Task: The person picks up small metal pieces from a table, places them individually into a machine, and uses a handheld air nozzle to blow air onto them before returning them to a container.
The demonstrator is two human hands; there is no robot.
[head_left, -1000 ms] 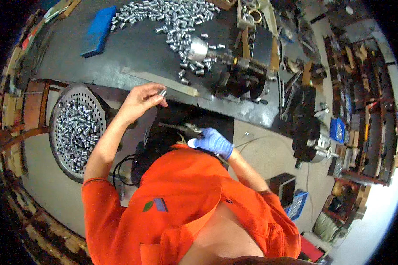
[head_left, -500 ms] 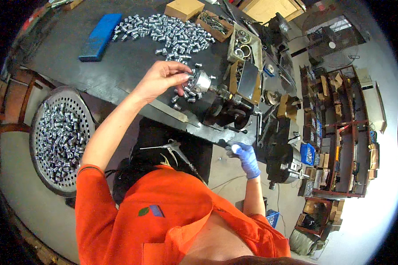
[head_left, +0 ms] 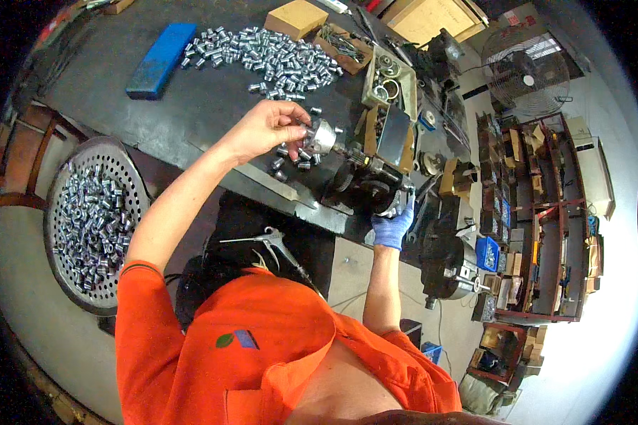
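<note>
Table (head_left: 220,83) carries machine (head_left: 371,185); narrowed left hand (head_left: 271,130), contents hidden; right hand (head_left: 394,224) touches its end, grip unclear; shirt (head_left: 152,347) bears emblem (head_left: 246,339).

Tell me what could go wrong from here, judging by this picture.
Pinching: the bare left grip has fingers right at the silver round head of the bench machine, so they might get caught if that head turns.
Snagging: the right grip is at the machine's other end in a blue glove, which could catch on moving parts.
Scattering: loose metal parts lie beside the head and might get knocked away.
</note>
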